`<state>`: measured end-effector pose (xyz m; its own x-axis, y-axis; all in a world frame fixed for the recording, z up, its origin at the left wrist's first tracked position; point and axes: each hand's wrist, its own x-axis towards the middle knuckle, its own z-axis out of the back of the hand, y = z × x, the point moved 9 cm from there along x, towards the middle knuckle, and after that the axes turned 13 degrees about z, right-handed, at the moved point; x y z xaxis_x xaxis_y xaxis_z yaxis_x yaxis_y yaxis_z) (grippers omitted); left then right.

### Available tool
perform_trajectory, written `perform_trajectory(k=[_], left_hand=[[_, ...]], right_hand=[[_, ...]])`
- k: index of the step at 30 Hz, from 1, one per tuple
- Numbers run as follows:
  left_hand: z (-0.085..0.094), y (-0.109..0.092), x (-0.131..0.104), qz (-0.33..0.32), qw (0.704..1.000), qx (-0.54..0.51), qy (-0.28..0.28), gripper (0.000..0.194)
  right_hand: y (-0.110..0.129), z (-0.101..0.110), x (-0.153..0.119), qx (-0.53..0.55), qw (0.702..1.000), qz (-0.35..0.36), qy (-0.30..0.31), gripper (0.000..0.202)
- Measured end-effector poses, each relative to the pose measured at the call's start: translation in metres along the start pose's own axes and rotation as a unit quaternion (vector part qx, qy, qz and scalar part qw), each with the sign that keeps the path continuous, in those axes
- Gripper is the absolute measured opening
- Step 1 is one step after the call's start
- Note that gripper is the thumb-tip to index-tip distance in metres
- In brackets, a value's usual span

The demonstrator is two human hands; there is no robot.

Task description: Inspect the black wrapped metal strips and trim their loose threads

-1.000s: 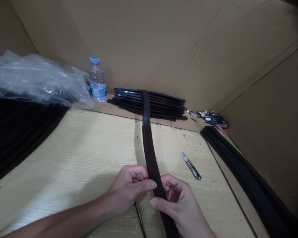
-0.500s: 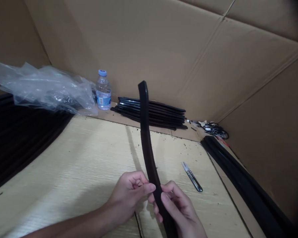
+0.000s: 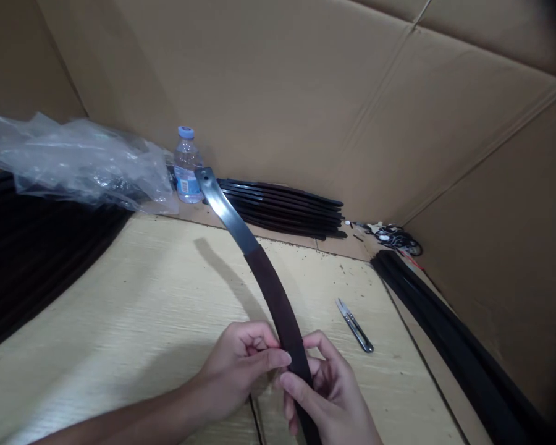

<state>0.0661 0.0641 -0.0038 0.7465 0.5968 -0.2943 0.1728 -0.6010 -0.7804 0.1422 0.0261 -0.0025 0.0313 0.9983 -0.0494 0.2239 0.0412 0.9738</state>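
Observation:
A long curved dark strip (image 3: pixel 278 296) rises from the bottom edge between my hands. Its upper end is bare, shiny and dark with a small hole, and a dark brown sleeve with a stitched-looking edge covers the part below. My left hand (image 3: pixel 248 361) pinches the strip's left edge, thumb on top. My right hand (image 3: pixel 328 386) grips it slightly lower from the right, thumb across its face. The strip's lower end is out of view. A thin black cord (image 3: pixel 256 420) hangs below my left hand.
Thread snips (image 3: pixel 354 324) lie right of the hands. Behind are a water bottle (image 3: pixel 188 165), clear plastic bags (image 3: pixel 88 164) and a stack of dark strips (image 3: pixel 282 207). Dark pieces lie at left (image 3: pixel 37 247) and right (image 3: pixel 445 334). Cardboard walls (image 3: pixel 259 86) surround the table.
The strip's upper end has swung left and the strip has turned, showing its shiny face and hole. My right thumb has shifted left across the strip. The view has moved slightly.

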Motion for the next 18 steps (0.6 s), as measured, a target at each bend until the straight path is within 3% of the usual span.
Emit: perform_trajectory(k=[2,5,10,13,16,18], left_hand=[[-0.005,-0.002,0.000,-0.011,0.999,-0.019,0.023,0.020],[-0.004,-0.006,0.000,-0.026,0.999,-0.022,0.010,0.018],[0.001,-0.005,0.002,-0.010,1.000,-0.020,-0.009,0.023],[0.009,-0.006,0.001,-0.012,0.998,0.026,-0.052,0.026],[0.018,-0.004,-0.002,0.003,0.991,0.085,-0.100,0.029],[0.018,-0.003,-0.003,0.015,0.990,0.097,-0.100,0.030]], right_hand=[[0.002,0.002,-0.001,0.015,1.000,0.011,-0.017,0.027],[0.006,0.004,-0.001,0.054,0.997,0.028,-0.041,0.022],[0.009,0.003,0.001,0.045,0.998,0.045,-0.022,0.024],[0.008,0.006,0.003,0.046,0.998,0.042,-0.030,0.040],[0.009,0.007,0.006,0.015,0.998,0.050,-0.027,0.032],[0.008,0.006,0.005,-0.012,0.999,0.045,-0.020,0.026]])
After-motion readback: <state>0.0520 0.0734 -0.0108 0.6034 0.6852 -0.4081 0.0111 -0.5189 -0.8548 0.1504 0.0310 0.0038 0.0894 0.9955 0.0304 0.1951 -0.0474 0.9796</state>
